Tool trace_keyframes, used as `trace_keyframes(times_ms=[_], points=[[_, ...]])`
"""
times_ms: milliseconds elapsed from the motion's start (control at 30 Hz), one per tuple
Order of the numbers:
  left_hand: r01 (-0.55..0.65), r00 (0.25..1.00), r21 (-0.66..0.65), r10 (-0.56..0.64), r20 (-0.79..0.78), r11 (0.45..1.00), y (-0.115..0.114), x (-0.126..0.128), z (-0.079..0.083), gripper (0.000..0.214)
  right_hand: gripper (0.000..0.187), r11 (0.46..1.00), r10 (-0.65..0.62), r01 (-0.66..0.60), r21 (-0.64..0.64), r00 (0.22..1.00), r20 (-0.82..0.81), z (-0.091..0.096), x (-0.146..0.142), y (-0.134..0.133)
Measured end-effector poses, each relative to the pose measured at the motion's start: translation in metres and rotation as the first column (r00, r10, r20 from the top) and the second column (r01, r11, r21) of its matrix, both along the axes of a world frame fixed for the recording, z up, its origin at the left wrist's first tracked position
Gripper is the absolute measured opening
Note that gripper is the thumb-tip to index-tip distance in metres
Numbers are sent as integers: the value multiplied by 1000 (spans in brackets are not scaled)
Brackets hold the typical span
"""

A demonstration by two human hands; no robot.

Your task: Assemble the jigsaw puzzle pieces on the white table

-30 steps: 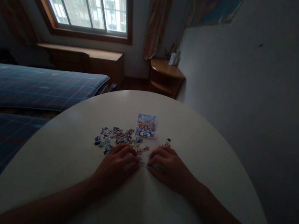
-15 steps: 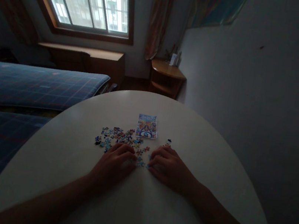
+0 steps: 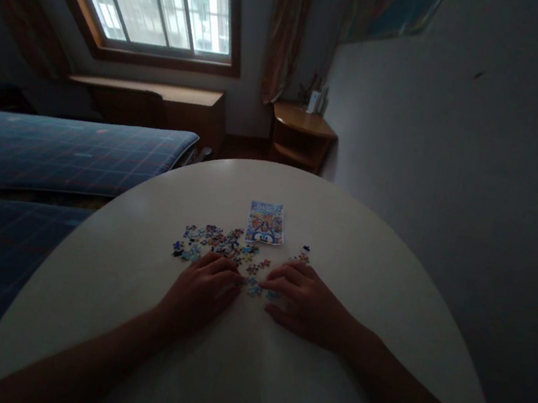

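Observation:
Between my hands lie light blue jigsaw pieces on the white table. My left hand rests at their left side, fingers loosely bent and thumb a little apart from the index finger; no piece shows in its grasp. Its fingertips are at the edge of the light blue pieces. From the right, my right hand reaches in with thumb and index finger spread. Another light blue piece shows in that gap, flat on the table. A few reddish pieces lie just beyond the fingertips.
A loose pile of mixed jigsaw pieces spreads beyond my left hand. Farther back lies a picture sheet or packet with a penguin-like face. Several pieces sit beyond my right hand. A bed adjoins the round table at left.
My right thumb has moved away from the index finger, uncovering a light blue piece. My left hand has drawn slightly left, and more of the light blue pieces between the hands shows.

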State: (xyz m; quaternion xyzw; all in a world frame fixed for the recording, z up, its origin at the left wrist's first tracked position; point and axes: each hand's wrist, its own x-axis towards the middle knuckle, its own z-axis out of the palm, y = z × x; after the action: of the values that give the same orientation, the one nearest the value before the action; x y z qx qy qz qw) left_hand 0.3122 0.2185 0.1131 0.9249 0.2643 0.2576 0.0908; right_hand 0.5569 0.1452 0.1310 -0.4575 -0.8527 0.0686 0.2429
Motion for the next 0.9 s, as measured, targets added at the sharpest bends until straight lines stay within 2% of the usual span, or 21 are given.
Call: trace_keyframes(times_ms=[300, 400, 533, 667, 900], points=[[23, 991, 48, -16, -132, 999, -3, -5, 10, 12, 7, 995, 19, -26, 96, 997, 75, -1, -1, -1], [103, 973, 53, -90, -211, 993, -8, -9, 16, 11, 9, 992, -13, -1, 123, 993, 115, -1, -1, -2], [213, 944, 37, -196, -264, 976, -19, -10, 22, 9, 19, 996, -20, 6, 95, 989, 146, -3, -2, -3], [254, 934, 28, -238, -266, 967, -26, -7, 23, 10, 30, 999, 1, -7, 41, 991, 130, -7, -9, -2], [284, 935, -27, -283, -214, 959, -9, -11, 19, 15, 37, 999, 33, -34, 15, 997, 74, -6, -12, 2]])
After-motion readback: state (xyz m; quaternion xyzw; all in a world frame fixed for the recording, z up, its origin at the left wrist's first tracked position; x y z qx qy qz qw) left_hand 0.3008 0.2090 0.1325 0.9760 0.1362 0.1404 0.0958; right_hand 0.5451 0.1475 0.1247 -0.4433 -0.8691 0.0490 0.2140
